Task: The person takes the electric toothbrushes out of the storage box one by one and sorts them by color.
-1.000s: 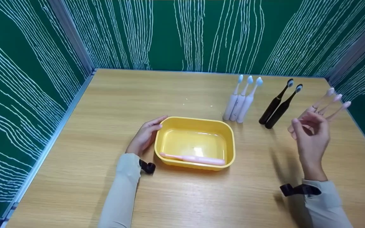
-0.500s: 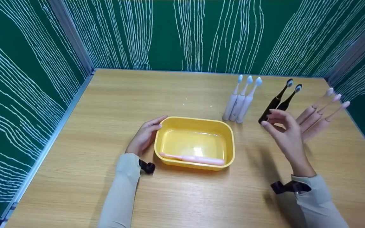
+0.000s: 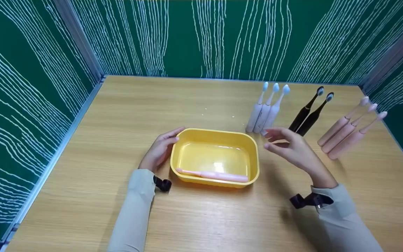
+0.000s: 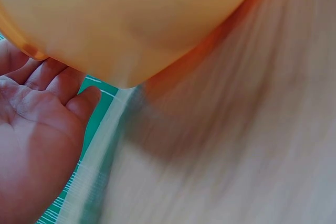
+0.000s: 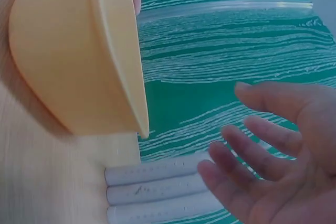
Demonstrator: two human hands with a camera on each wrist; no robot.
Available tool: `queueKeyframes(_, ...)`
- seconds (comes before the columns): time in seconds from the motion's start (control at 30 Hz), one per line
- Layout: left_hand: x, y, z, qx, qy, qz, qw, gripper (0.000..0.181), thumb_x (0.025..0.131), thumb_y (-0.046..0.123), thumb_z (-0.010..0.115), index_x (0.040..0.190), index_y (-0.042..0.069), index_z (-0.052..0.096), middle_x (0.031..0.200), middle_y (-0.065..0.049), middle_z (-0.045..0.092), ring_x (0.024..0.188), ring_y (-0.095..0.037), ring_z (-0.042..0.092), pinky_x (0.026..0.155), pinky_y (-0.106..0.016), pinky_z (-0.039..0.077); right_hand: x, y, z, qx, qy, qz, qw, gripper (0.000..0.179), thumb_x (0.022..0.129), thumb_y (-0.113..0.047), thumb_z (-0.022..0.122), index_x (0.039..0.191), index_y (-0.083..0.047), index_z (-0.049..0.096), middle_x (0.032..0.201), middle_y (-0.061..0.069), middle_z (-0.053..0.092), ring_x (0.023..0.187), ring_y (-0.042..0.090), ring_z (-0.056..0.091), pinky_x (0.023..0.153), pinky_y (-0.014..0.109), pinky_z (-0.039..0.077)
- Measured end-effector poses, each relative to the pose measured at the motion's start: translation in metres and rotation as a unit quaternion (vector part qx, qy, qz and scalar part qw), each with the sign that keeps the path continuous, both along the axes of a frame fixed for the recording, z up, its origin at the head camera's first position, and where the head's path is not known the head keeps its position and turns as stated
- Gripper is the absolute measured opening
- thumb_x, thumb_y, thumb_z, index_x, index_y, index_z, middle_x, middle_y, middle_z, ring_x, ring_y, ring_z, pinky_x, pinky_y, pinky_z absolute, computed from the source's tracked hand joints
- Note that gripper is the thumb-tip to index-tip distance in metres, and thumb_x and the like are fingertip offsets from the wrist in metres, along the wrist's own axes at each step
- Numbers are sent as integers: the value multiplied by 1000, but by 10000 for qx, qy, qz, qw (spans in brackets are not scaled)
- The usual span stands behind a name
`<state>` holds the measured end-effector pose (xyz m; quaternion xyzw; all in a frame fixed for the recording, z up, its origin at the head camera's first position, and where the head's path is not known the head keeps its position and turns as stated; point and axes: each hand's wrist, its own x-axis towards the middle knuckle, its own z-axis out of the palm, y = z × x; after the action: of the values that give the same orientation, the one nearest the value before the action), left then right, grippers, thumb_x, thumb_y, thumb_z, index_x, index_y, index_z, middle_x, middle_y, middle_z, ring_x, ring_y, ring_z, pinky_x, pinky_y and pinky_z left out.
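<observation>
My left hand [image 3: 158, 150] rests against the left end of a yellow plastic bin [image 3: 255, 141], its fairly straight fingers touching the outside near the rim. In the left wrist view these fingers [image 4: 65, 85] lie along the bin wall [image 4: 136, 19]. A pink electric toothbrush [image 3: 219, 176] lies inside along the near wall. My right hand [image 3: 294, 148] hovers right of the bin, holding nothing, with thumb and fingers apart. Its fingertips are close to three white electric toothbrushes [image 3: 263, 113] standing upright; in the right wrist view the right hand [image 5: 278, 156] overlaps their handles [image 5: 157, 187].
Behind the right hand stand two black toothbrushes [image 3: 308, 117], their bases partly hidden. Three pink toothbrushes [image 3: 345, 134] stand farther right. Small white specks [image 3: 205, 109] dot the wooden table [image 3: 145, 105]. Green panels with white lines [image 3: 184, 38] enclose the back and sides.
My right hand has moved left from the pink toothbrushes, past the black ones, to beside the white ones. The left hand and the bin have stayed put.
</observation>
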<state>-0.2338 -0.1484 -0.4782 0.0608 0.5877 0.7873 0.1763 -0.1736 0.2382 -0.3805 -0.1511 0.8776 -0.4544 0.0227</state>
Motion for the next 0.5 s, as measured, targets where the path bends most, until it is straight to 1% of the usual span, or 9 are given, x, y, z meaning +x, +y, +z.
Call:
queueKeyframes(0.07,0,0,0,-10,-4,-11,10000,47,97,4,43,144,-2,39,153,-15,37,138,-25,38,117,-37,31,-1,-5,1,124,-136,213,9996,47,91,-21,67,130,0,54,122,19,61,109,29,59,86,10,50)
queueKeyframes(0.1,0,0,0,4,-5,-6,10000,48,97,4,43,144,-2,39,153,-15,37,138,-25,38,117,-37,31,-2,-7,2,176,-206,314,9991,47,91,-22,67,130,0,54,123,18,61,109,30,59,87,13,51)
queueKeyframes(0.2,-1,0,0,21,-9,18,10000,48,96,3,43,144,-3,39,153,-15,36,138,-24,38,118,-36,30,-5,-14,2,344,-300,616,9971,44,90,-20,67,128,0,56,120,18,63,108,30,60,90,27,55)
queueKeyframes(0.27,0,0,0,16,-6,47,10000,48,96,2,43,144,-3,38,153,-16,36,138,-24,38,117,-36,31,-8,-19,1,434,-322,827,9951,44,90,-18,67,128,0,57,119,19,64,107,30,61,92,36,56)
queueKeyframes(0.33,0,1,0,22,-18,80,10000,48,96,2,43,144,-4,38,153,-16,37,138,-24,38,117,-35,30,-10,-24,0,513,-312,1035,9928,43,89,-17,68,127,2,57,116,20,64,106,32,61,93,43,55)
queueKeyframes(0.4,0,1,0,35,-32,112,9999,48,96,2,43,143,-4,39,152,-16,37,139,-24,38,117,-34,31,-11,-29,0,605,-322,1232,9900,43,89,-16,68,126,2,57,114,21,64,105,32,61,93,47,54)
queueKeyframes(0.5,0,1,0,58,-45,130,9999,48,96,1,43,143,-4,38,152,-16,37,138,-24,38,117,-34,31,-14,-35,-1,762,-402,1504,9849,42,88,-16,68,125,3,57,111,20,64,103,31,61,93,49,53)
